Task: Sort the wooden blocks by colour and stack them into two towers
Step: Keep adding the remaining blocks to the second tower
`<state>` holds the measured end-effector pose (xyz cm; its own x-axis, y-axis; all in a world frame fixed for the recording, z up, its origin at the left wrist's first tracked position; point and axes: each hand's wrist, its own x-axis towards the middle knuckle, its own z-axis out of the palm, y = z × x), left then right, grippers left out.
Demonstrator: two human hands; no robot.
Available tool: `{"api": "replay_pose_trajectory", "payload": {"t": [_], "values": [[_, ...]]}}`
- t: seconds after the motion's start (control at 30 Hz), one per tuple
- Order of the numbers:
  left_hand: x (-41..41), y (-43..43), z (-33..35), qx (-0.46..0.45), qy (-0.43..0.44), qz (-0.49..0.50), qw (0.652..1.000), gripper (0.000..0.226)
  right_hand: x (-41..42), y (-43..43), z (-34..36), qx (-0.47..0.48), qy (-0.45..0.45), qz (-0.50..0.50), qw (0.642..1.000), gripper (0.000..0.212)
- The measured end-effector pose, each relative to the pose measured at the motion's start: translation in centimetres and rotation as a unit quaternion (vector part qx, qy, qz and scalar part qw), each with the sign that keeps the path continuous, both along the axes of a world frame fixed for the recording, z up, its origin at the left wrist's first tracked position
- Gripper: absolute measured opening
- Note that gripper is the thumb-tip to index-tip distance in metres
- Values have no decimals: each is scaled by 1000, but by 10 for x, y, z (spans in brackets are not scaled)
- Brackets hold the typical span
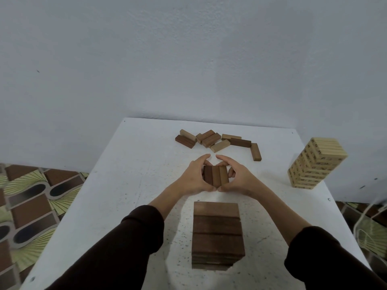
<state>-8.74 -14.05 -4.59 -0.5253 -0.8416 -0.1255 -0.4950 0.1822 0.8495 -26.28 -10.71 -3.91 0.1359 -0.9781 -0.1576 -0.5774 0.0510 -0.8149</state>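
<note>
Three dark brown blocks (216, 175) lie side by side in a row, held between both hands above the middle of the white table (134, 168). My left hand (193, 177) grips the row from the left and my right hand (238, 176) grips it from the right, thumbs meeting at its near end. A tower of dark brown blocks (217, 233) stands close in front of me. A tall tower of light blocks (314, 164) stands at the right edge. Several loose blocks, dark and light (217, 141), lie scattered at the far side.
The table stands against a plain pale wall (188, 59). Patterned floor (31, 201) shows to the left and right of the table. A pale wire-like object (368, 227) sits off the table's right side.
</note>
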Motion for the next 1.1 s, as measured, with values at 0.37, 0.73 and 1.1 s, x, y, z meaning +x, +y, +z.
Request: {"api": "replay_pose_trajectory", "payload": {"t": [0.37,0.73,1.1], "values": [[13,15,31,1,9,-2,1000,96,6,23,28,-17,0,11,1000,84],[35,41,133,-78,60,-1,995,95,19,57,128,-108,-68,2,992,74],[53,101,171,-152,51,-13,987,95,30,114,164,-156,-30,36,987,76]]}}
